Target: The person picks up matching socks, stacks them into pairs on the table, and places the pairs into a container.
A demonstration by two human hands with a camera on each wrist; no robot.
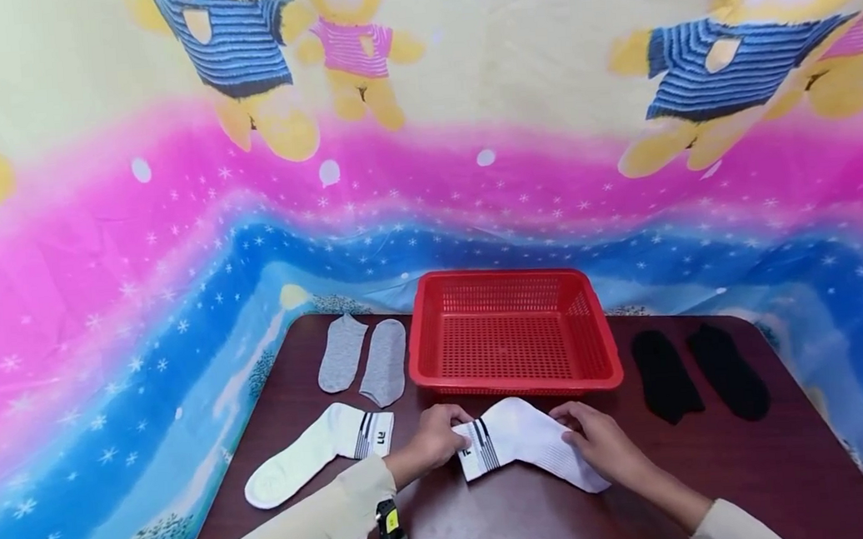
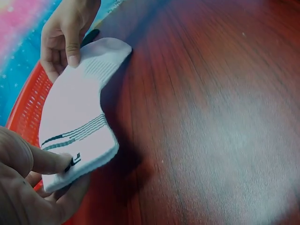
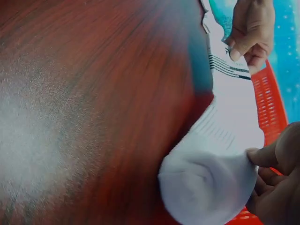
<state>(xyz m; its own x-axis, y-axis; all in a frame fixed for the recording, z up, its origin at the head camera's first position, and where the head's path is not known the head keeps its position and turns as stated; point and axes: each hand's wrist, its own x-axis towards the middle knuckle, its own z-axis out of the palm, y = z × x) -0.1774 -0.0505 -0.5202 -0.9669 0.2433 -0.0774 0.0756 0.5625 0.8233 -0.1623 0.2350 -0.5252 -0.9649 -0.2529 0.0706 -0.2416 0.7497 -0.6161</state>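
A white sock (image 1: pixel 522 438) with black stripes at its cuff is stretched between both hands, in front of the red basket. My left hand (image 1: pixel 437 438) pinches the cuff, thumb on top over the black lettering in the left wrist view. Toward the toe end, my right hand (image 1: pixel 601 441) pinches the sock's far edge between thumb and fingers. In the right wrist view the toe (image 3: pixel 201 197) hangs rounded toward the camera. A matching white sock (image 1: pixel 317 453) lies flat on the table to the left, its striped cuff pointing right.
The red plastic basket (image 1: pixel 516 387) stands at the back middle of the dark wooden table (image 1: pixel 495 532). Two grey socks (image 1: pixel 343 355) lie left of it, two black socks (image 1: pixel 664 374) right of it. A patterned cloth (image 1: pixel 425 178) hangs behind the table.
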